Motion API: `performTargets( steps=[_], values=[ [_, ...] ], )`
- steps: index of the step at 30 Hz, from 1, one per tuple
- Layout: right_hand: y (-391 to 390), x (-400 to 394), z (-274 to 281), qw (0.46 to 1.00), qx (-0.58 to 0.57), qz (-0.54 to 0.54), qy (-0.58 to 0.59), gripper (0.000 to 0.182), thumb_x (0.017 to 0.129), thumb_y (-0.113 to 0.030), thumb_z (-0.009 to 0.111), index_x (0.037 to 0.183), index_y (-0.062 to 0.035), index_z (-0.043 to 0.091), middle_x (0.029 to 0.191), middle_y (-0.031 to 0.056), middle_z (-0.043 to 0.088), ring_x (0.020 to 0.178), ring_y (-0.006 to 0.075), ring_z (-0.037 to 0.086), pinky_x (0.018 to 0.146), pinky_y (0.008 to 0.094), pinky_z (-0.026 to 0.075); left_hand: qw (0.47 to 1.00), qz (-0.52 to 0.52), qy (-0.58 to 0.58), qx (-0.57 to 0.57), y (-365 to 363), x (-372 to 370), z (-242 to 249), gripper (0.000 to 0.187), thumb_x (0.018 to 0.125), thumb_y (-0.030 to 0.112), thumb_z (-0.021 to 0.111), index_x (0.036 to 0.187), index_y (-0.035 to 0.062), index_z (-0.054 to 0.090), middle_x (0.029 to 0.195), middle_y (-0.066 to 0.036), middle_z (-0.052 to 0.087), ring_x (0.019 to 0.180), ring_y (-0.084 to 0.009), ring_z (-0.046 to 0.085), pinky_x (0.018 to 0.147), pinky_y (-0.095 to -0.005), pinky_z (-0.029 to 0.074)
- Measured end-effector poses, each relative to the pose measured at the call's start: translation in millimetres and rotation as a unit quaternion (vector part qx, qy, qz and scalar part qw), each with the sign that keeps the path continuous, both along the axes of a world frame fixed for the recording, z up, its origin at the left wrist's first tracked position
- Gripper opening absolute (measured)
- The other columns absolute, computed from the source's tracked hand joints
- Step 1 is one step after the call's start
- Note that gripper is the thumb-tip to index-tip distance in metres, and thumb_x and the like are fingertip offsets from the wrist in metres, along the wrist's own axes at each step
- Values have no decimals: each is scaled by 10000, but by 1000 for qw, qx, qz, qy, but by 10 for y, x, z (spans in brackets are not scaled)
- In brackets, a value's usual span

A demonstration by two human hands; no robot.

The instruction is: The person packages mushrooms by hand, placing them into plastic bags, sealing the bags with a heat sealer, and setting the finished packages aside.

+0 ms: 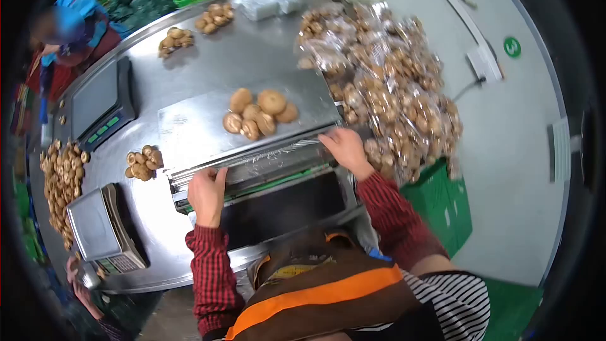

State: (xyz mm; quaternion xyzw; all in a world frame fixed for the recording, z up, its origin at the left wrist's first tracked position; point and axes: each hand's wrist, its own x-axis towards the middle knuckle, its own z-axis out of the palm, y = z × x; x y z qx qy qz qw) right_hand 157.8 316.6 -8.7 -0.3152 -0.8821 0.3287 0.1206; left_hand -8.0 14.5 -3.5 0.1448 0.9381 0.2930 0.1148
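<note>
Pulling clear cling film (271, 159) taut across the steel wrapping machine (252, 170), a person's left hand (207, 194) and right hand (344, 148) each pinch one edge, grip closed on it, so it spreads beneath the brown mushroom pile (260, 113) on the steel bench (240, 57).

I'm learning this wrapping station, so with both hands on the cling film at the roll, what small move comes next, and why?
Probably draw the cling film forward over the mushroom pile. The left hand and right hand each grip the film's edge at the roll, and the loose mushrooms sit unwrapped on the steel plate just beyond it, while bagged mushrooms lie stacked to the right.
</note>
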Motion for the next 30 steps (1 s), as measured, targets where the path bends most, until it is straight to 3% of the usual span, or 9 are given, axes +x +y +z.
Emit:
performTargets(
  steps=[2,4,7,9,11,15,20,24,30],
  values=[
    [-24,149,302,840,-517,-107,120,258,931,-245,621,762,-51,598,574,-43,435,504,53,406,423,228,302,922,99,-290,235,-168,-7,130,310,884,282,644,691,57,554,572,-49,490,462,-204,424,457,-314,351],
    [29,296,241,590,-794,-138,55,312,987,-225,484,694,-141,418,583,-67,326,459,41,276,381,226,194,647,142,-629,407,-294,-2,408,318,973,257,516,704,132,400,552,40,326,454,-84,304,406,-234,218],
    [264,-6,709,661,-717,97,199,304,998,-261,443,720,-137,436,584,-53,316,479,65,283,402,228,234,685,77,-493,531,-205,-235,889,373,1016,243,420,666,149,331,540,50,237,444,-85,190,396,-245,173],
    [544,-527,994,538,-763,145,329,280,999,-268,425,810,-89,527,649,30,508,548,122,458,479,238,405,656,-33,-360,663,-13,-593,1157,365,1035,261,372,744,89,513,604,-15,503,535,-134,476,480,-244,367],
    [365,-1182,1410,651,-640,-95,397,299,1009,-245,411,968,-5,586,915,157,662,740,210,634,665,286,545,730,19,-207,651,479,-869,1276,416,1040,283,356,1033,-13,649,991,-179,690,948,-255,656,807,-317,505],
    [782,-1682,128,795,-537,61,274,313,1020,-204,411,1081,64,561,1154,220,630,948,269,671,782,333,577,968,-127,-30,216,825,-1540,62,479,1022,297,363,1228,-69,594,1291,-234,583,1267,-360,508,1108,-423,336],
    [692,-1542,-62,893,-440,86,42,308,1034,-253,439,1123,15,563,968,109,634,872,162,645,739,280,558,938,-339,39,64,676,-1155,-15,877,761,481,740,1370,-65,424,1473,-278,357,1389,-392,320,1159,-445,243],
    [677,-1626,108,908,-412,76,-13,402,997,-376,515,1103,4,592,928,82,621,813,136,606,702,281,535,936,-325,44,125,649,-995,181,1073,479,446,926,1311,-27,442,1208,-255,567,1179,-398,527,1014,-457,416],
    [690,-1715,589,908,-194,205,-308,508,917,-515,604,836,-19,676,870,47,563,730,150,480,581,300,414,949,-297,40,98,682,-970,213,1009,464,440,935,1267,35,477,1016,-231,625,953,-380,631,817,-432,523]
  ],
)
